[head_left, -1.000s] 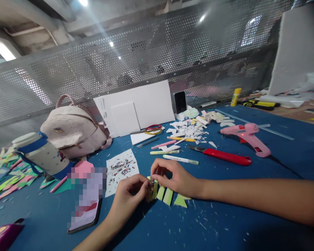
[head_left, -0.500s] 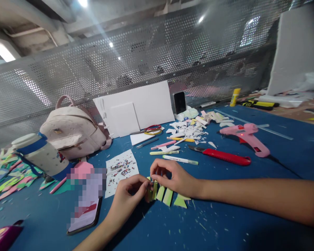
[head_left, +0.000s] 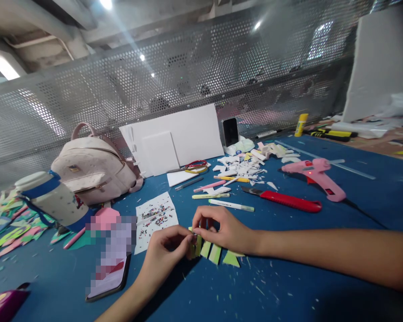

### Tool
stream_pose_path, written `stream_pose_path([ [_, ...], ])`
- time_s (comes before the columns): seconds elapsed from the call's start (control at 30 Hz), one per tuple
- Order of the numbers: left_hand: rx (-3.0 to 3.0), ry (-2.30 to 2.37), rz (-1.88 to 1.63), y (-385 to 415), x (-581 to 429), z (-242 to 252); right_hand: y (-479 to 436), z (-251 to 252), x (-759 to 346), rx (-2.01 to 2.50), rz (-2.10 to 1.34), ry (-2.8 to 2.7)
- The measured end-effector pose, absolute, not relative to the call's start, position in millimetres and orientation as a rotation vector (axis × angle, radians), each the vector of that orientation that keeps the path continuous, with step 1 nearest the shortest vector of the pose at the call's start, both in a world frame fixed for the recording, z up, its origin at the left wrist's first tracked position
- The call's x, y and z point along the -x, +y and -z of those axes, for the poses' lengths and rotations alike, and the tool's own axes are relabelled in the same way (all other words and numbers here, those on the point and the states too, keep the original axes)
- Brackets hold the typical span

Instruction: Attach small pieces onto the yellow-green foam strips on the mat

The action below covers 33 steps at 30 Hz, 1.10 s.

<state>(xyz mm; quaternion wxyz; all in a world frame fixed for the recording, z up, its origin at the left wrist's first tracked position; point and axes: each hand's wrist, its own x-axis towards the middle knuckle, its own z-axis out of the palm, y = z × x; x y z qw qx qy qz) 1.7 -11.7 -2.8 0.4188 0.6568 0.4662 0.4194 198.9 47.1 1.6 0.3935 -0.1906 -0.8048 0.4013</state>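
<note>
My left hand (head_left: 170,248) and my right hand (head_left: 223,228) meet low over the blue table, thumb and fingers of each pinched together. Whatever sits between the fingertips is too small and too covered to make out. Just under and beside the hands lie several yellow-green paper strips (head_left: 215,254), side by side. A triangular green piece (head_left: 231,258) is at their right end, below my right wrist. Left of the hands, a white sheet (head_left: 156,219) carries many tiny dark and coloured bits. Beyond my right hand are a white marker (head_left: 231,205) and a light yellow-green marker (head_left: 211,196).
A red utility knife (head_left: 290,201) and a pink glue gun (head_left: 317,173) with a cord lie to the right. Scissors (head_left: 196,167) and white scraps (head_left: 243,166) are farther back. A phone (head_left: 112,264), a bottle (head_left: 53,197) and a backpack (head_left: 94,167) occupy the left.
Almost nothing differs. My fingertips have shifted very slightly where they meet, and the objects on the table stay where they were.
</note>
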Motion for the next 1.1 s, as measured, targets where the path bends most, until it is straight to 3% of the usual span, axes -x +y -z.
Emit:
stream_pose_path([
  [1.1, -1.719, 1.210, -1.037, -13.2, -3.4, -4.4, 44.8, -4.4, -199.7, 0.509, -1.040, -2.001],
])
